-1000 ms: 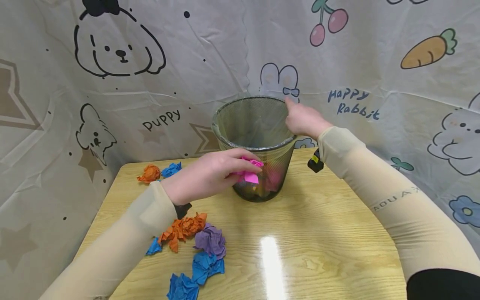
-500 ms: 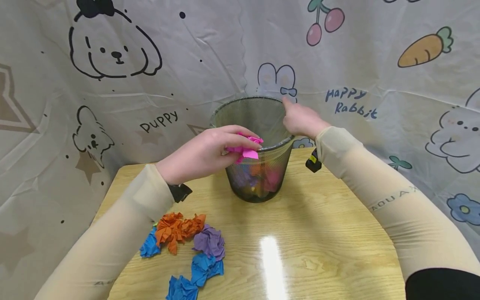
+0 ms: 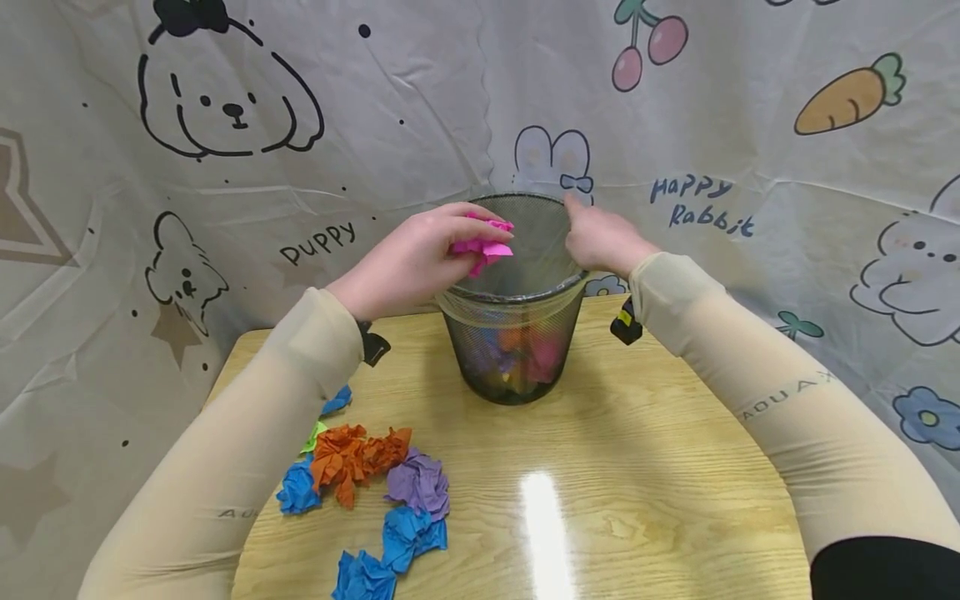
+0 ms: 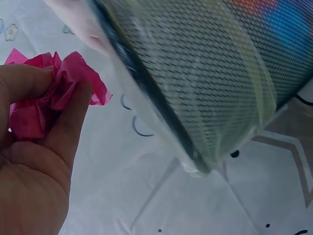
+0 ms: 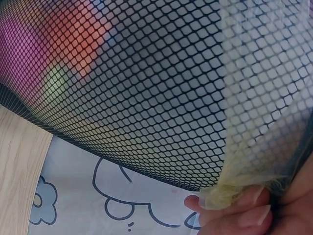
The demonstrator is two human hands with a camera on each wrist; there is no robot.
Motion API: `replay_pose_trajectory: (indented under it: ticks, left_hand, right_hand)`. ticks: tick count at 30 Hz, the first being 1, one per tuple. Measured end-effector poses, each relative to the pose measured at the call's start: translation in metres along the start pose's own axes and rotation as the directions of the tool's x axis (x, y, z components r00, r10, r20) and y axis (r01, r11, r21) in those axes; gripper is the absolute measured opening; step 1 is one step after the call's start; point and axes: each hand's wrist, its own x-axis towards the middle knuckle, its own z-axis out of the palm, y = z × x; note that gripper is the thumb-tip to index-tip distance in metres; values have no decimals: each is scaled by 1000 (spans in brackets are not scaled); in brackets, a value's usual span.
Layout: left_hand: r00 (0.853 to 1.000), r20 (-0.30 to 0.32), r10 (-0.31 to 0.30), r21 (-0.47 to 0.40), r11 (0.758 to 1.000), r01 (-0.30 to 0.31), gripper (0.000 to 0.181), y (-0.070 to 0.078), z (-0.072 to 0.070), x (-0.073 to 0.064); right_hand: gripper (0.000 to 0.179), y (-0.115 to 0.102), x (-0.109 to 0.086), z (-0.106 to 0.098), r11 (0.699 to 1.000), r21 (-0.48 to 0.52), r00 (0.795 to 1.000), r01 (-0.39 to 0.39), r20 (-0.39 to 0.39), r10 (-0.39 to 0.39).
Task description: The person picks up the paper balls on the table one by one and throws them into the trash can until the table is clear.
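My left hand [image 3: 420, 254] pinches a crumpled pink paper ball [image 3: 486, 248] between thumb and fingers. It is raised at the left side of a black mesh wastebasket [image 3: 459, 333], with the paper over the basket's mouth. In the left wrist view the pink paper [image 4: 73, 78] shows just outside the rim line. My right hand [image 3: 609, 240] grips the basket's right rim, index finger stretched along it. The right wrist view shows its fingers [image 5: 249, 218] at a bunched knot of the thin plastic liner [image 5: 222, 195]. Coloured paper balls show through the mesh.
On the wooden table [image 3: 615, 467], left front, lie orange paper balls [image 3: 348, 458], a purple one [image 3: 420, 483], several blue ones [image 3: 408, 533] and a green piece [image 3: 313, 437]. A printed curtain [image 3: 420, 108] hangs right behind the table.
My left hand has lifted the pink paper ball from in front of the basket's wall up past the rim to over its mouth. My right hand has stayed on the rim.
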Motion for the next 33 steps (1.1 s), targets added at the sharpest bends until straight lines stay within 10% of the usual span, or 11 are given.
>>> replay_pose_trajectory:
  ticks: [17,33]
  left_hand:
    - [966,132,-224,22,974,223,29,-32,11,23]
    - [948,221,-227,87,973,213,34,-34,22,29]
  right_hand:
    - [70,2,1,0,1000,23,1000,-11,6,11]
    - [70,0,-1,0,1000,-6,1000,-6,-9,6]
